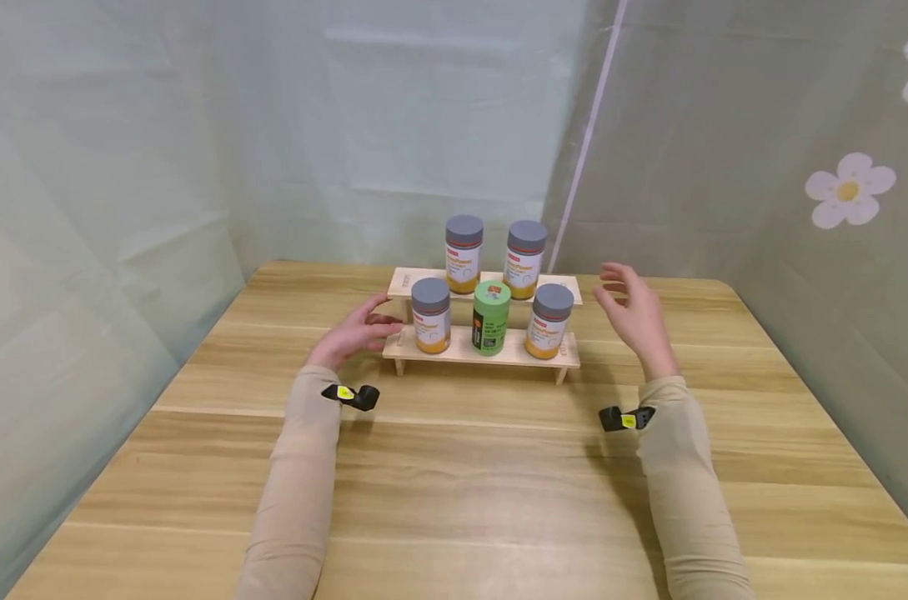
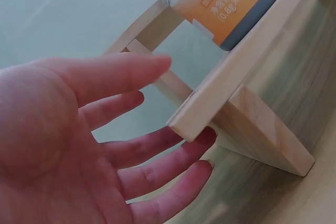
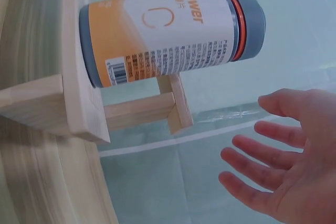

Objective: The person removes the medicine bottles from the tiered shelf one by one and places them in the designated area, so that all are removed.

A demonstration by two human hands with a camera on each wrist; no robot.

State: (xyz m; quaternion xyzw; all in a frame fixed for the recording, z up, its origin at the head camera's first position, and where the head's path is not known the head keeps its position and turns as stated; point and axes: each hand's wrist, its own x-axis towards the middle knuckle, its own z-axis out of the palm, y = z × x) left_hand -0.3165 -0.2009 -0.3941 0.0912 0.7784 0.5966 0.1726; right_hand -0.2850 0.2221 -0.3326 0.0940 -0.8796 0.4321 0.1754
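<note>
Rack (image 1: 459, 352) stands between loosely parted fingers (image 2: 178, 189): left hand (image 1: 352, 335) just beside it, right hand (image 1: 638, 321) apart.

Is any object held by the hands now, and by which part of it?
Nothing is held. The left hand is at the left end of the lower shelf, perhaps touching but not gripping it; the right hand is empty, in the air.

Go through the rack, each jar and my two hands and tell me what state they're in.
Rack: upright, loaded
Front left jar: closed, upright
Green jar: closed, upright
Front right jar: closed, upright
Back left jar: closed, upright
Back right jar: closed, upright
Left hand: relaxed, at the rack's left end, gripping nothing; contact unclear
Right hand: relaxed, empty, apart from the rack
</note>
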